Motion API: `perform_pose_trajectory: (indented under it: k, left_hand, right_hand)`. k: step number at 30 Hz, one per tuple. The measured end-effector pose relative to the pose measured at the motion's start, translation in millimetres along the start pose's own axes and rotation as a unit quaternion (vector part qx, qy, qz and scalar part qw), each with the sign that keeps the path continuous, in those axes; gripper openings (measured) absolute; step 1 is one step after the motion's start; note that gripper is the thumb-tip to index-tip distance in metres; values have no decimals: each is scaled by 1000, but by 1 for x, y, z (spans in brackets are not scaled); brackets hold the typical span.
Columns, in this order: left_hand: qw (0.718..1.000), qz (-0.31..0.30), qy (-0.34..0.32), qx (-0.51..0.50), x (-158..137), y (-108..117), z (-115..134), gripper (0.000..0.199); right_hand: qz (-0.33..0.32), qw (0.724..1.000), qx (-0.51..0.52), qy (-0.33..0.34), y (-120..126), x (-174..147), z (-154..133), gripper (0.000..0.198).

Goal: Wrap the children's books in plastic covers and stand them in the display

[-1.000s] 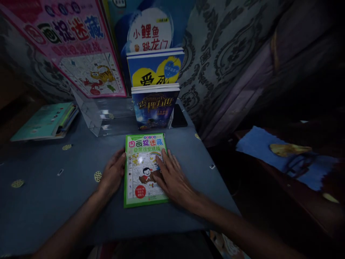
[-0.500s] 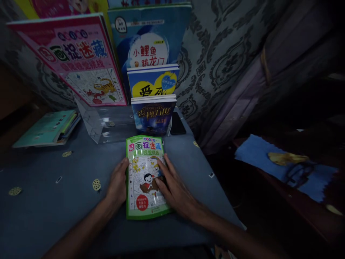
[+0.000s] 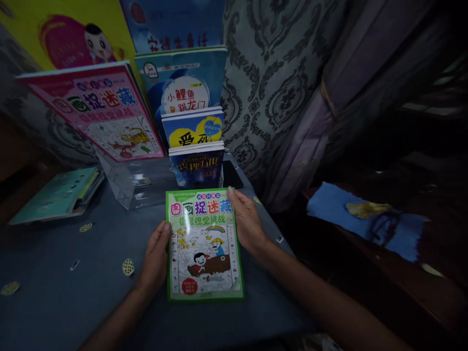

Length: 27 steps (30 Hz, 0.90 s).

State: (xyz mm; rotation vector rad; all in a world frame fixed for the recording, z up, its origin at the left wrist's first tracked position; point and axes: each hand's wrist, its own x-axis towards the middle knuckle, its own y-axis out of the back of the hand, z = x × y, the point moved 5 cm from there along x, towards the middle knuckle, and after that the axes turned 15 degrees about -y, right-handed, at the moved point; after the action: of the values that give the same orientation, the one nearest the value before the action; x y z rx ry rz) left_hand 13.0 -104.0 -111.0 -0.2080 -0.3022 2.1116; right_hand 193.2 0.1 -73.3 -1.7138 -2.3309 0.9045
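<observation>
A green-bordered picture book point(image 3: 204, 248) faces up toward me, its cover showing cartoon figures and a rainbow. My left hand point(image 3: 155, 256) grips its left edge, with the thumb at the edge and the other fingers hidden behind. At the upper right edge, my right hand point(image 3: 248, 219) pinches the book, thumb near the top corner. Just beyond it, a dark blue book point(image 3: 197, 168) stands in a clear acrylic rack point(image 3: 127, 187). Also upright in the rack are a pink picture book point(image 3: 106, 117) and a teal book point(image 3: 183, 70).
A stack of thin teal books point(image 3: 54, 195) lies at the left of the blue-grey tablecloth point(image 3: 102, 273). A dark phone point(image 3: 232, 174) lies beside the rack. Patterned curtain point(image 3: 270, 92) hangs behind. At right, blue cloth point(image 3: 329, 207) lies on a lower dark surface.
My right hand has moved from lying over the cover to gripping the upper right edge. The book, bowed before, is now flatter and fully shown. The view has tilted up and turned right.
</observation>
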Motion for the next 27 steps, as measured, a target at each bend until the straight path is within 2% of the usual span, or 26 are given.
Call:
perform_pose_trajectory:
  k: [5, 10, 13, 17, 21, 24, 27]
  left_hand:
    - [995, -62, -80, 2, 15, -20, 46, 52]
    - [990, -59, -124, -21, 22, -38, 77, 51]
    - [990, -64, -122, -32, 19, -44, 80, 48]
    - [989, -62, -129, -40, 20, -44, 82, 44]
    - [990, -62, -121, -42, 23, -43, 81, 45]
    - [993, -75, -83, -38, 20, -38, 71, 48]
    - [993, -110, -10, -30, 6, -31, 51, 53]
  right_hand:
    - [26, 999, -9, 38, -2, -7, -6, 54]
    - [25, 997, -25, 65, -10, -22, -16, 54]
    - [0, 998, -10, 59, -19, -30, -21, 52]
    - [-37, 999, -9, 15, -26, -31, -19, 50]
    - [-29, 1000, -2, 8, -23, -25, -14, 52]
    - [-13, 1000, 4, 5, -17, -19, -10, 54]
    - [5, 1000, 13, -9, -7, -13, -7, 53]
